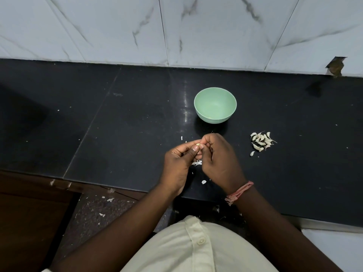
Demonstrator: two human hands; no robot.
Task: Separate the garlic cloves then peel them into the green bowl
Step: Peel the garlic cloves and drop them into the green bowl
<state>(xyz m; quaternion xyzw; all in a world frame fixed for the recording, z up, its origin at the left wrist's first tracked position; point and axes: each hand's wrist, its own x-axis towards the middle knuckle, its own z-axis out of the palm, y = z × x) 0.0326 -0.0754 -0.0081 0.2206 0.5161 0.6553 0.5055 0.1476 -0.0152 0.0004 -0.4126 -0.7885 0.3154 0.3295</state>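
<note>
clove [198, 144]: pinched between both hands, its axis hidden
left hand [177, 163]: fingers curled on clove
right hand [220, 160]: fingertips clamped on clove
green bowl [215, 105]: upright, beyond hands

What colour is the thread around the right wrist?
Pinkish-red thread, seen in the head view.

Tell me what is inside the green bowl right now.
The green bowl looks nearly empty: its far inner wall and most of the floor are bare. A small pale speck sits low by the near wall, possibly a peeled clove. The near rim hides the rest of the bottom.
</note>
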